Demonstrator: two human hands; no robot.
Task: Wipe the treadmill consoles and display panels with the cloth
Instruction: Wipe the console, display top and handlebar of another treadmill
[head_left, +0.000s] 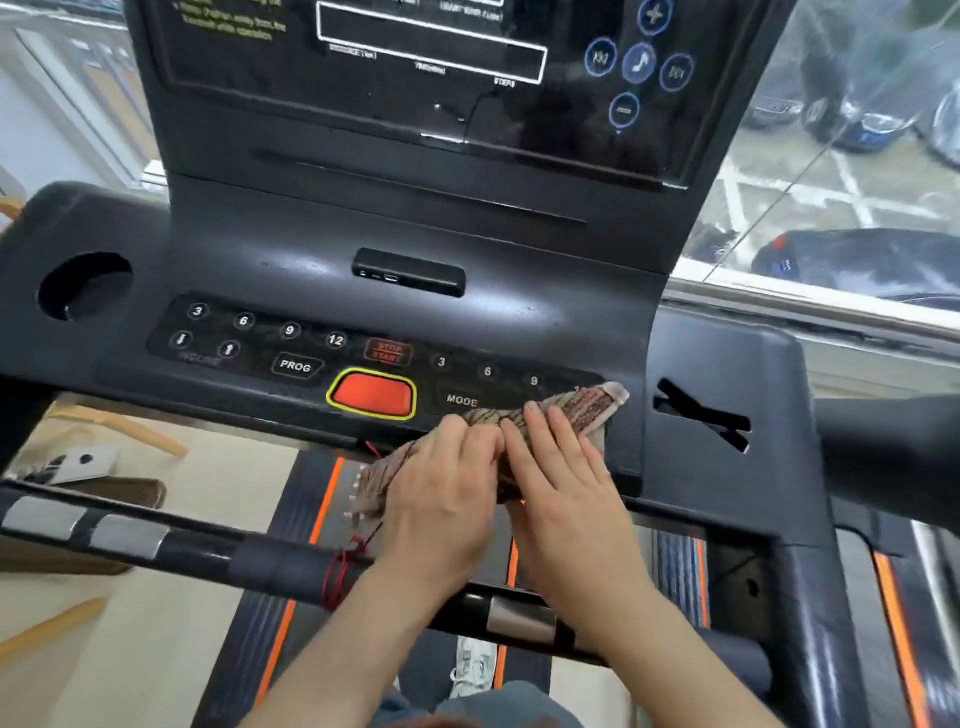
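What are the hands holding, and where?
The striped cloth: left hand grips its bunched middle; right hand presses it flat against the console.

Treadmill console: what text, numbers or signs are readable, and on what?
"3", "6", "9", "12": left key row
"INCLINE": under arrow keys
"PROG": left black key
"STOP START": red label
"MODE": right black key
"3", "6", "9": right key row
Plus, minus, music note: display panel
Panel captions: too blurred
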